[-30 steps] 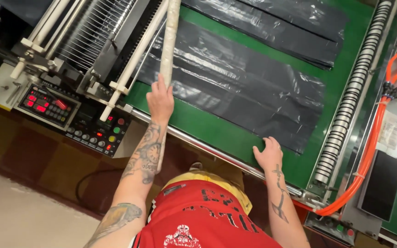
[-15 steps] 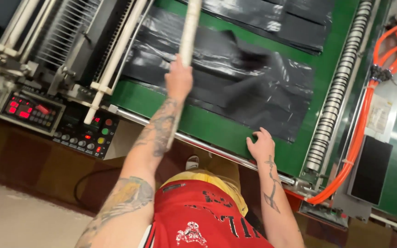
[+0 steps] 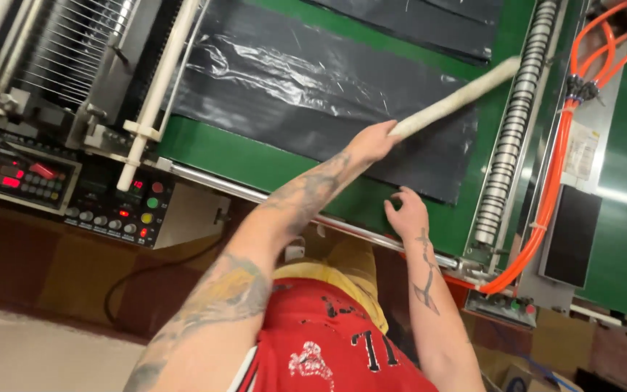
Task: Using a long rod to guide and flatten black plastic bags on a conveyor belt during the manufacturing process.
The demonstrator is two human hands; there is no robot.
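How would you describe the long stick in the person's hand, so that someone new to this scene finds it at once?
Start at the green machine bed covered by black plastic sheet. Above the sheet's right part, a pale, cloth-wrapped rod slants up toward the ribbed roller, gripped at its lower end by the left hand. Unlike the fixed white bars at left, it is hand-held and angled.

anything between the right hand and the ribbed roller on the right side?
Head view: from the right hand to the ribbed roller lies the corner of the black plastic sheet, then bare green belt. Nothing else.

One long white padded rod [image 3: 453,100]. Two flat black plastic sheets [image 3: 313,87] lie on the green belt [image 3: 219,149]. Two red-lit control panels [image 3: 16,174] at nine o'clock.
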